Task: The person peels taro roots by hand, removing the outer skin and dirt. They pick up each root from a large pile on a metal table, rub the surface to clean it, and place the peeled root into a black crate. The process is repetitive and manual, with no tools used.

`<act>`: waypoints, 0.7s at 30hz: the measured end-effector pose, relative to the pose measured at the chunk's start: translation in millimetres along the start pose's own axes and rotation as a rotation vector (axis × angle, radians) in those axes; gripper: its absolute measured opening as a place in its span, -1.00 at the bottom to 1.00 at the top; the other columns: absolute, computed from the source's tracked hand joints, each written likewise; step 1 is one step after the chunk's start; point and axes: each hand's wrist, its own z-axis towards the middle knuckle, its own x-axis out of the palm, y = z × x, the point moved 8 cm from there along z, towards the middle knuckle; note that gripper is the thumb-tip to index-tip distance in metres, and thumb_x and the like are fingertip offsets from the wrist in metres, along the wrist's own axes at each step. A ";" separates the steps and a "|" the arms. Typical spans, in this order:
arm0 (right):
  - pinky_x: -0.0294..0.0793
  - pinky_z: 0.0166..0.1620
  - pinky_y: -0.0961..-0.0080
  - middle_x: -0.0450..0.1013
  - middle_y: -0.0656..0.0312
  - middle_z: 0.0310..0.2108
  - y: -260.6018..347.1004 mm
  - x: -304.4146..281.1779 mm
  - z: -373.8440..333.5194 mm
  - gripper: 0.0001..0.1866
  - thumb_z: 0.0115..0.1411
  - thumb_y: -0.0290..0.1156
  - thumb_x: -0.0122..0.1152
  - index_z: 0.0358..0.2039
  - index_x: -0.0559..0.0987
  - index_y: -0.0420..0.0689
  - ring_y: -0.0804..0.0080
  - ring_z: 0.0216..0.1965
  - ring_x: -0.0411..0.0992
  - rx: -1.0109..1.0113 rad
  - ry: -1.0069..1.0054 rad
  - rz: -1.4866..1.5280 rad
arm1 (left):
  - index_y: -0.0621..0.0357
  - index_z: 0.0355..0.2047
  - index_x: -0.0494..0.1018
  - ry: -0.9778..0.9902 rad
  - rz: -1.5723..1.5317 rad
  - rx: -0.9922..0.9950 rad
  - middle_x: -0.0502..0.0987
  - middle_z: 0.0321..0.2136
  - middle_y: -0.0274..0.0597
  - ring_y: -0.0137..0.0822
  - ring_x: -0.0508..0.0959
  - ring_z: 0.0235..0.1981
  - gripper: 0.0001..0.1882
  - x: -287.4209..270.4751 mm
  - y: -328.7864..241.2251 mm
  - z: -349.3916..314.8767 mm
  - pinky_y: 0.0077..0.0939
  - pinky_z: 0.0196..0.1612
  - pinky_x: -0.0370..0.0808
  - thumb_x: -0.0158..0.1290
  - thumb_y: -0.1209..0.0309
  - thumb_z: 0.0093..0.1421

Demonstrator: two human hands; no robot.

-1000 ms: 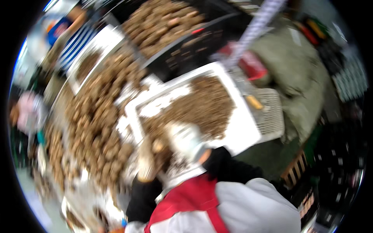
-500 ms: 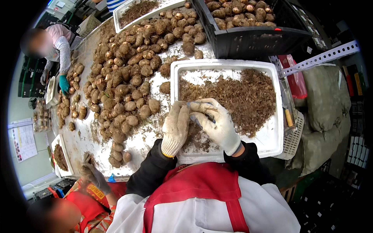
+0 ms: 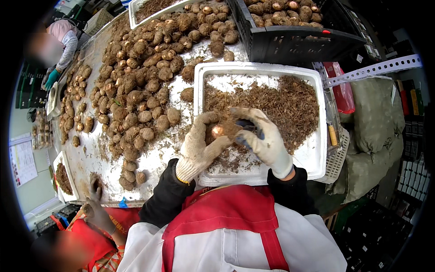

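Observation:
A hairy brown taro (image 3: 218, 131) with a pale pinkish end is held over the near left part of a white foam tray (image 3: 259, 180). My left hand (image 3: 197, 147), in a cream knit glove, is closed around its left side, thumb below and fingers above. My right hand (image 3: 267, 143), in a white glove with dark-coated fingers, curls round the taro's shaggy right side, fingertips touching the fibres. Loose brown taro fibres (image 3: 290, 106) cover much of the tray's floor. The taro's underside is hidden by my gloves.
A large heap of taros (image 3: 136, 99) spreads over the table to the left. A black crate (image 3: 308, 45) of taros stands beyond the tray. Stuffed sacks (image 3: 376, 118) and a perforated metal bar (image 3: 371, 71) are at right. Two co-workers are at left, one gloved hand (image 3: 97, 213) nearby.
My hands have drawn slightly apart and the taro between them, hidden before, now shows its pinkish end. The far co-worker's green-gloved hand has moved off the taros toward a tray.

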 end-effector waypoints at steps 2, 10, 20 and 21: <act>0.53 0.05 0.37 0.48 0.02 -0.05 2.2 17.6 6.8 -0.38 0.32 0.00 0.21 0.06 0.55 -0.37 0.23 0.01 0.51 -0.092 0.025 -0.284 | 0.32 0.15 0.28 -0.022 0.045 -0.054 0.55 -0.12 -0.02 -0.27 0.59 -0.13 -0.35 -1.7 2.4 1.8 -0.39 -0.04 0.57 0.34 0.37 0.15; 0.57 -0.24 0.41 0.56 0.06 -0.40 -38.4 -18.6 4.6 -0.67 0.41 -0.33 0.01 -0.25 0.67 -0.29 0.32 -0.40 0.54 0.250 -0.180 -0.387 | 0.30 0.19 0.24 0.014 -0.086 -0.046 0.54 -0.05 -0.06 -0.29 0.58 -0.01 -0.27 -9.1 -9.5 -14.0 -0.44 0.05 0.55 0.38 0.51 0.07; 0.56 -0.16 0.40 0.55 0.09 -0.23 -1.0 21.3 -4.3 -0.73 0.33 -0.27 0.17 -0.28 0.65 -0.25 0.25 -0.25 0.55 -0.041 -0.099 -0.383 | 0.29 0.24 0.22 0.119 0.231 -0.177 0.52 0.01 0.01 -0.25 0.58 0.00 -0.22 -5.1 3.2 -12.0 -0.41 0.04 0.58 0.39 0.49 0.07; 0.55 -0.19 0.41 0.55 0.09 -0.27 -5.6 17.2 -1.7 -0.74 0.34 -0.30 0.15 -0.29 0.65 -0.25 0.27 -0.29 0.55 -0.015 -0.133 -0.372 | 0.29 0.23 0.22 0.106 0.129 -0.131 0.50 0.03 -0.01 -0.25 0.57 0.02 -0.22 -5.0 0.4 -13.0 -0.38 0.07 0.56 0.39 0.51 0.05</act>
